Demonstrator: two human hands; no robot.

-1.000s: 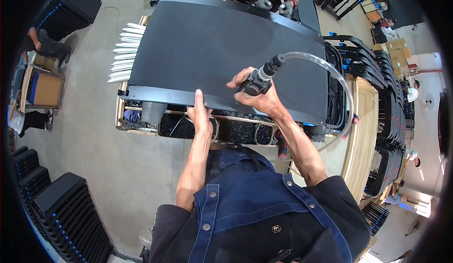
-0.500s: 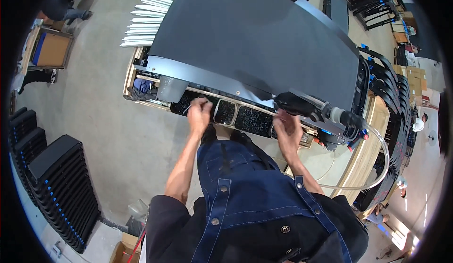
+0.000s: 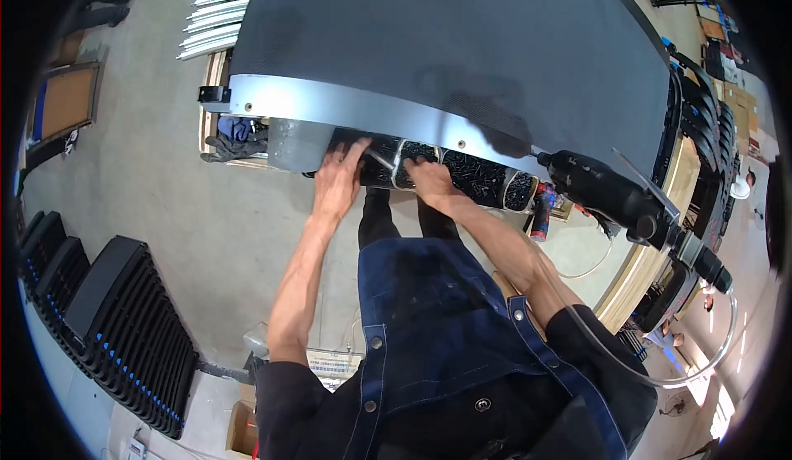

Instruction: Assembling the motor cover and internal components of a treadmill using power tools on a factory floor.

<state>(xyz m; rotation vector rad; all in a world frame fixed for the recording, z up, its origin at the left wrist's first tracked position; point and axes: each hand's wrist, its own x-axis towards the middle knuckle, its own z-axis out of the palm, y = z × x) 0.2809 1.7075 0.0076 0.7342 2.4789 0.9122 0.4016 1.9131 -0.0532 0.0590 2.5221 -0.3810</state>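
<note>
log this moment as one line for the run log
left hand: on bin row | right hand: reaching into bins | air tool: lying on panel edge, hose attached

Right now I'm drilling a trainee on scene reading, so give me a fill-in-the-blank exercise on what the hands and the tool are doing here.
1. Both hands reach into the row of black screw-filled trays under the large ____ panel's grey metal edge.
2. The black pneumatic screwdriver lies to the person's ____.
3. The left hand and right hand are both ____ the screwdriver.

Missing: black; right; off
</note>
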